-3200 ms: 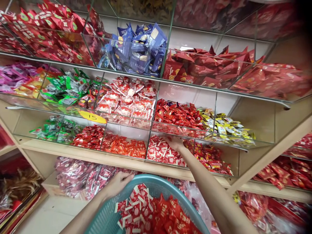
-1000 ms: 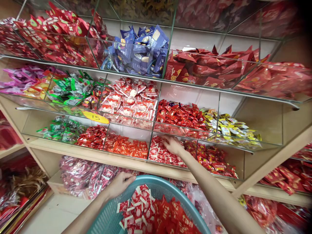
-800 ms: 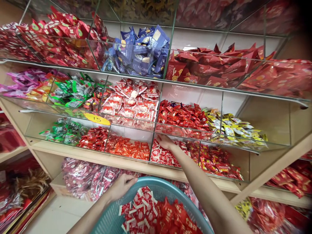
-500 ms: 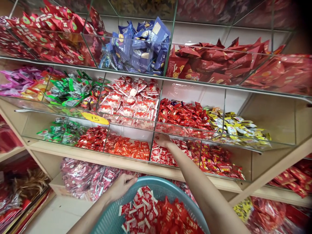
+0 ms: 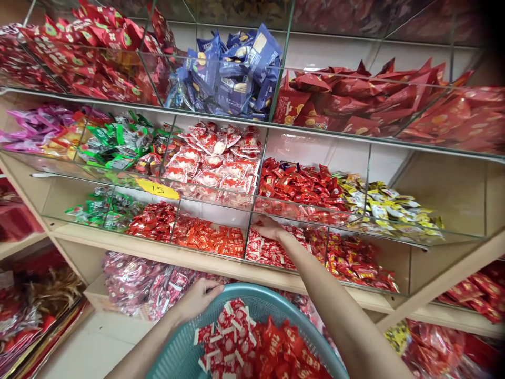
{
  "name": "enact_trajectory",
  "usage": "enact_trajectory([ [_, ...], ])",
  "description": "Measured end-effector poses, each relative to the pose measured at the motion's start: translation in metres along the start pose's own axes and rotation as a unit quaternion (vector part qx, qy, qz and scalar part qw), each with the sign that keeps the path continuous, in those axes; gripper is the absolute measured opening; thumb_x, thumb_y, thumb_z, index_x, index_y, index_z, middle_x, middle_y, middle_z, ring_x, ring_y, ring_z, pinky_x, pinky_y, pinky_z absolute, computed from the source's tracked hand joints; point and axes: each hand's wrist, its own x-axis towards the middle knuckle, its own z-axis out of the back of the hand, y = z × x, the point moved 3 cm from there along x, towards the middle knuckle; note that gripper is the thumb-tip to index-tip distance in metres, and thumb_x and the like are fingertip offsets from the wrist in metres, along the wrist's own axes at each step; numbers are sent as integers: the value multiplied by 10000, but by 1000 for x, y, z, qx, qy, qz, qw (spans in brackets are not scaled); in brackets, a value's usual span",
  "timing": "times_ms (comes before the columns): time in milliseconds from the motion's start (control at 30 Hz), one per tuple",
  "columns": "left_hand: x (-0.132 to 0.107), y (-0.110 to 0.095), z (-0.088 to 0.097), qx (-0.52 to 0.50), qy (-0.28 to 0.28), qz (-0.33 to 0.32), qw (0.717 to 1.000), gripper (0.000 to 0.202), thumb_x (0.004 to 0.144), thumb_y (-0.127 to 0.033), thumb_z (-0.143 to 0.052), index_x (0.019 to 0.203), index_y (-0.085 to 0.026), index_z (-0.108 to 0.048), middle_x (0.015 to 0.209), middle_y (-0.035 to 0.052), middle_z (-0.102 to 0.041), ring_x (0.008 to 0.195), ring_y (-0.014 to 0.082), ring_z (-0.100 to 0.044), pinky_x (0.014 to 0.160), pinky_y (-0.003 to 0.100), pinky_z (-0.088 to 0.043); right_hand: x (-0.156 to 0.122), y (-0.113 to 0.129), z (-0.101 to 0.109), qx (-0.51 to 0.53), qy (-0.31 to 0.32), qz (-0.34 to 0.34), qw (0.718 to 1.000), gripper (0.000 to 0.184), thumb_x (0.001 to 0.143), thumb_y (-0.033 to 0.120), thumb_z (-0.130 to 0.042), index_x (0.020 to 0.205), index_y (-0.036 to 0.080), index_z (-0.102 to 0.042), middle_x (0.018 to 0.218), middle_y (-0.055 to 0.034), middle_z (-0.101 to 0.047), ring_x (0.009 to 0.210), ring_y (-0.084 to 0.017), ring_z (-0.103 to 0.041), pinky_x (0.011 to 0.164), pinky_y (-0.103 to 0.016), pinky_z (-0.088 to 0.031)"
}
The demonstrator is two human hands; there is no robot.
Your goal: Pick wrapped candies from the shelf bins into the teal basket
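My left hand (image 5: 203, 296) is closed on the rim of a teal plastic basket (image 5: 173, 345), its thumb lying along the top edge. Inside the basket are red-and-white wrapped candies (image 5: 231, 337) on the left and plain red wrapped candies (image 5: 280, 347) on the right. My right hand (image 5: 269, 227) reaches over the glass front of a low bin, its fingers stretched out to the left over small red-and-white candies (image 5: 264, 250). The fingertips are partly lost among the wrappers, and I make out nothing lifted in them.
Orange-red candies (image 5: 209, 237) fill the bin to the left; red-and-gold ones (image 5: 355, 258) lie to the right. Glass shelves above hold blue packets (image 5: 236, 79) and large red packets (image 5: 366, 100). A yellow tag (image 5: 158, 188) marked 15 hangs on a shelf edge. Bagged goods (image 5: 134, 284) sit below.
The view has shifted slightly, moving the shelves a little to the right in the picture. My right hand stays in the same bin, and my left hand keeps the basket rim.
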Motion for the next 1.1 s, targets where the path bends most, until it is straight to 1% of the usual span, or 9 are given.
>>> enact_trajectory([
  [67, 0, 1, 0, 2, 3, 1, 1000, 536, 802, -593, -392, 756, -136, -669, 658, 1, -617, 599, 141, -466, 556, 216, -316, -2, 1, 1, 1, 2, 0, 1000, 340, 790, 454, -446, 1004, 258, -622, 1082, -12, -635, 974, -217, -567, 787, -293, -411],
  [167, 1, 2, -1, -1, 7, 5, 1000, 541, 805, -592, -388, 764, -130, -666, 668, 4, -620, 592, 138, -464, 549, 215, -314, -3, 3, 2, -4, 6, 9, 1000, 342, 805, 412, -410, 1061, 288, -601, 1154, -6, -600, 1070, -248, -512, 880, -380, -364],
  [267, 1, 3, -1, -3, 9, 5, 1000, 532, 806, -587, -392, 754, -131, -659, 654, -2, -607, 580, 130, -453, 541, 213, -310, -5, 7, 1, -14, 16, 31, 999, 335, 817, 376, -371, 1035, 315, -619, 1193, 7, -574, 1118, -270, -467, 898, -430, -337],
  [400, 2, 2, -1, -8, 9, 0, 1000, 520, 810, -579, -394, 745, -130, -649, 637, -7, -583, 578, 125, -441, 537, 208, -310, -13, 13, 1, -28, 21, 78, 996, 324, 822, 351, -352, 899, 287, -660, 1141, 8, -600, 1075, -265, -481, 874, -402, -347],
  [600, 0, -1, 0, -24, 16, 3, 1000, 502, 805, -575, -407, 709, -131, -619, 607, -18, -542, 560, 116, -419, 526, 204, -310, -34, 23, 1, -40, 10, 164, 986, 318, 841, 298, -350, 833, 220, -659, 1025, -23, -641, 977, -209, -525, 865, -320, -340],
  [667, 0, -3, 0, -28, 16, 4, 999, 493, 807, -569, -411, 716, -131, -618, 606, -19, -536, 554, 114, -414, 523, 203, -310, -41, 24, 1, -41, 1, 184, 982, 313, 851, 287, -351, 855, 214, -656, 1027, -28, -640, 975, -198, -529, 879, -313, -330],
  [833, 0, -3, 0, -15, 7, -9, 1000, 475, 812, -548, -419, 656, -134, -589, 575, -23, -499, 549, 111, -400, 521, 203, -298, -53, 25, 1, -46, -24, 209, 976, 306, 880, 298, -350, 908, 227, -646, 1055, -33, -626, 1018, -201, -513, 905, -335, -311],
  [1000, 0, 0, -1, -12, 9, -11, 1000, 475, 820, -542, -410, 701, -131, -615, 622, -6, -549, 579, 123, -432, 542, 208, -311, -65, 24, 4, -46, -40, 218, 974, 312, 901, 329, -341, 966, 231, -630, 1056, -42, -626, 1034, -203, -507, 909, -364, -311],
  [1100, 0, 1, -1, -10, 10, -11, 1000, 479, 823, -539, -408, 722, -128, -631, 646, 2, -572, 595, 130, -450, 553, 210, -316, -72, 24, 6, -40, -49, 216, 974, 314, 904, 340, -343, 1033, 228, -606, 1093, -54, -618, 1060, -211, -499, 914, -391, -308],
])
